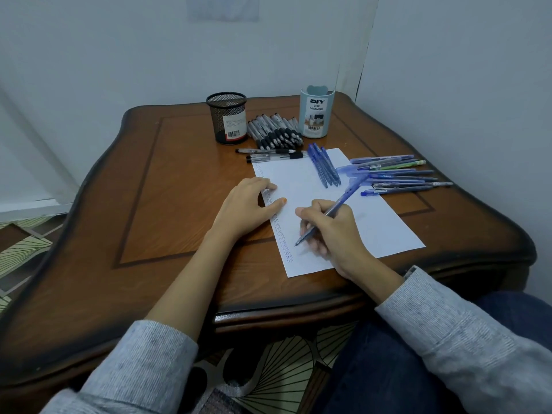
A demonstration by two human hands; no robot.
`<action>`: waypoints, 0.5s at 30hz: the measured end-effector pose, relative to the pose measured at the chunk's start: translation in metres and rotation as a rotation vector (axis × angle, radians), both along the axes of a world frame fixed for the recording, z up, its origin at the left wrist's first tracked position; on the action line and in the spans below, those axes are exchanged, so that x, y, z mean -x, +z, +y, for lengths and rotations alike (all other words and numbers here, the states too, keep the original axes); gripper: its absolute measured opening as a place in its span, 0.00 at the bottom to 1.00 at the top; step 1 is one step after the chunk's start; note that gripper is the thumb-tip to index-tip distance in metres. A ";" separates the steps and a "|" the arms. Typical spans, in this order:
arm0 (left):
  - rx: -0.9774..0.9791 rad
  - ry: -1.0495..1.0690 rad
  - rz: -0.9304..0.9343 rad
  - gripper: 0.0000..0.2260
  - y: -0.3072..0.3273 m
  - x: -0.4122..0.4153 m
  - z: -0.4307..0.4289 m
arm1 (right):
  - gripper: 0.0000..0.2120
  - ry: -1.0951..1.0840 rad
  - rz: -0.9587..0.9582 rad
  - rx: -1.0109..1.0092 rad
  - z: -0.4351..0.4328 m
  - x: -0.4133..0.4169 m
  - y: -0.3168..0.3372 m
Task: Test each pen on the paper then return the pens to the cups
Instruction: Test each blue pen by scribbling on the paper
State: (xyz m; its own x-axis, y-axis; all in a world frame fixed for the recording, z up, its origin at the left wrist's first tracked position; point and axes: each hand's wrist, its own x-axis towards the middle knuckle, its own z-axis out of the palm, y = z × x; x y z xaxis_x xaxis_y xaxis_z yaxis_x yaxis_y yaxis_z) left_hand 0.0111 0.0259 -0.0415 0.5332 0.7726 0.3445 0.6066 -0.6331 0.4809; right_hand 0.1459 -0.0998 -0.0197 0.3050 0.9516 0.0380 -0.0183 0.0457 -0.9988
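Observation:
A white paper sheet (367, 216) lies on the wooden table, with a column of small blue marks down its left edge. My right hand (334, 231) grips a blue pen (349, 192), its tip touching the sheet near the lower marks. My left hand (251, 204) rests flat on the paper's left edge. A black mesh cup (227, 118) and a pale blue cup (316, 112) stand at the back. Black-grip pens (274, 131) lie heaped between them. Three blue pens (324, 168) lie on the sheet's top, and more blue pens (400, 176) lie to the right.
Two black-grip pens (268, 154) lie apart just above the paper's top edge. The table (167, 189) stands in a corner, with walls behind and to the right. Patterned carpet (27, 243) shows to the left and below the near edge.

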 end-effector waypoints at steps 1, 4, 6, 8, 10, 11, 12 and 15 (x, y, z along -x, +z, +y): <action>-0.002 -0.001 0.005 0.19 0.000 0.000 0.000 | 0.17 0.006 0.060 0.000 0.000 0.000 0.002; 0.002 -0.003 0.009 0.19 0.000 0.000 0.001 | 0.13 0.007 0.107 0.050 0.002 0.001 0.006; 0.004 -0.001 0.012 0.19 0.000 0.000 0.001 | 0.14 -0.001 0.088 0.074 0.002 0.001 0.004; 0.002 0.002 0.022 0.19 0.001 0.000 0.001 | 0.17 -0.003 0.077 0.053 0.001 0.000 0.003; 0.002 0.001 0.015 0.19 0.001 0.000 0.000 | 0.18 0.018 0.053 0.018 0.001 -0.001 0.002; 0.002 0.000 0.013 0.19 0.001 0.000 0.000 | 0.18 0.031 0.046 0.009 0.000 -0.001 0.003; 0.001 0.000 0.015 0.19 0.001 0.000 -0.001 | 0.20 0.042 0.046 0.008 0.000 -0.001 0.004; -0.002 0.001 0.023 0.19 0.002 0.000 -0.002 | 0.24 0.071 0.050 0.003 -0.001 -0.002 0.005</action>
State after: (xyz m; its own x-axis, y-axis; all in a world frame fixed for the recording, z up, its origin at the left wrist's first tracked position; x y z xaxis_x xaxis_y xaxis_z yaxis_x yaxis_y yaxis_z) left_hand 0.0116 0.0244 -0.0392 0.5405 0.7724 0.3337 0.6177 -0.6335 0.4660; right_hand 0.1475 -0.1010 -0.0151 0.2383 0.9709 0.0214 -0.0713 0.0394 -0.9967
